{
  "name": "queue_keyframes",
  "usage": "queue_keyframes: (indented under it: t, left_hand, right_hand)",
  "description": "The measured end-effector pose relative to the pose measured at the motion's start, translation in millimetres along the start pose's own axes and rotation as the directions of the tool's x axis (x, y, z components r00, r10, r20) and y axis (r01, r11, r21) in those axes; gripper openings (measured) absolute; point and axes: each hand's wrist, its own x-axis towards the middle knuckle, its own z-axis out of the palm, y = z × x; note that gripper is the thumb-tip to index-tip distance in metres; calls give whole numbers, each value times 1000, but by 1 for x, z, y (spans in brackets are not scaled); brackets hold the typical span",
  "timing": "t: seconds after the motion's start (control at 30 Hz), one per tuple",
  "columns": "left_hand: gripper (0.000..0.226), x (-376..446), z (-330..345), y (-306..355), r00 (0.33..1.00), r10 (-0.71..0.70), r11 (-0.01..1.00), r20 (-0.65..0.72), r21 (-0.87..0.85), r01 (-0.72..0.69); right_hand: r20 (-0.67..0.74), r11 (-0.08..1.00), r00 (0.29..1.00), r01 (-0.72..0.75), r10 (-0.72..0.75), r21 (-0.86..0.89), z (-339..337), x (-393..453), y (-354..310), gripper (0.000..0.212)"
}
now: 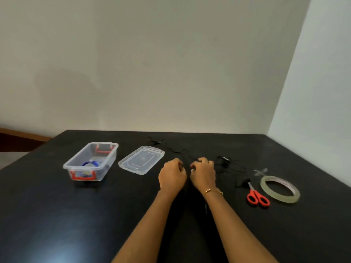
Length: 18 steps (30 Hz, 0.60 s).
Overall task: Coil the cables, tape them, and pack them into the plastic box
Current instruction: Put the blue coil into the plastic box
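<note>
A thin black cable (pixel 175 150) lies loose across the dark table, running from the far middle toward my hands. My left hand (pixel 171 175) and my right hand (pixel 203 173) sit side by side at the table's middle, fingers curled, each pinching the black cable between them. A second black cable (pixel 228 166) lies tangled to the right of my right hand. The clear plastic box (pixel 76 162) with red latches stands at the left, a coiled blue cable (pixel 91 163) inside. Its clear lid (pixel 141 160) lies beside it.
Red-handled scissors (pixel 257 196) and a roll of clear tape (pixel 280 188) lie at the right, with a small piece of tape (pixel 260 171) stuck on the table behind them. The wall stands just past the table's far edge.
</note>
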Motion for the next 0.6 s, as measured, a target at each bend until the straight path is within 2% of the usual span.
queue_keyframes:
  t: [0.1,0.23,0.3,0.4,0.47,0.5,0.53,0.57,0.6]
  left_hand:
    - [22,6,27,9,1000,9,1000,-24,-22,-9]
    - [25,24,43,1,995,68,998,-69,-5,-69]
    - [28,30,48,-7,994,78,997,-77,-13,-79]
    - [31,36,51,-12,995,42,995,-88,-85,-49]
    - [34,38,49,-14,996,-7,989,-87,-149,-6]
    - [36,39,47,-13,996,-42,979,-84,-200,25]
    - [37,38,44,-12,993,-93,959,-70,-273,71]
    - [38,38,41,-10,985,-172,905,-34,-400,144]
    - [39,37,35,-6,961,-272,781,44,-573,247]
  right_hand:
    - [19,1000,1000,-12,13,-12,7,7,26,38]
    - [-29,995,995,98,-98,5,19,29,28,62]
    - [8,995,996,86,-87,54,23,39,29,65]
    - [9,995,1000,20,-21,98,27,49,31,56]
    - [-59,954,998,-1,19,301,22,48,27,34]
    - [-60,871,996,-31,69,490,17,44,23,22]
    - [-23,723,991,-79,130,686,10,39,19,14]
    - [45,519,983,-133,179,844,2,34,16,15]
    - [118,302,974,-173,193,938,-7,27,14,22]
